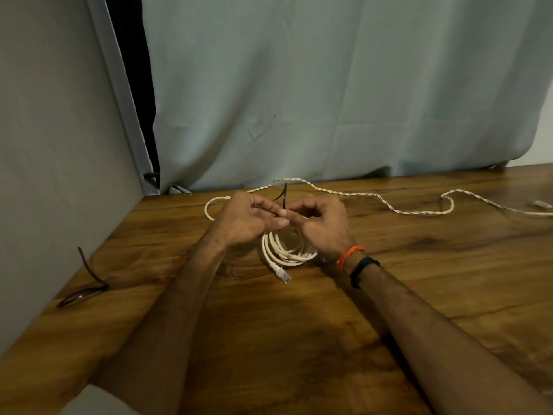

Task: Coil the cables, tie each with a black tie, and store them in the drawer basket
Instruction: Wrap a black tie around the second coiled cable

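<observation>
Above the coiled white cable (288,250), left hand (244,218) and right hand (324,224) meet, fingers curled, pinching a black tie (283,196). Coil rests on wooden counter (419,295). Twisted white cable (389,205) lies behind; spare black tie (86,280) far left.

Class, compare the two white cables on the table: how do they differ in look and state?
The cable by the hands is smooth and wound into a coil; the far cable looks twisted and lies loose across the table. The coil sits under both hands; nothing touches the far cable. Both are white.
</observation>
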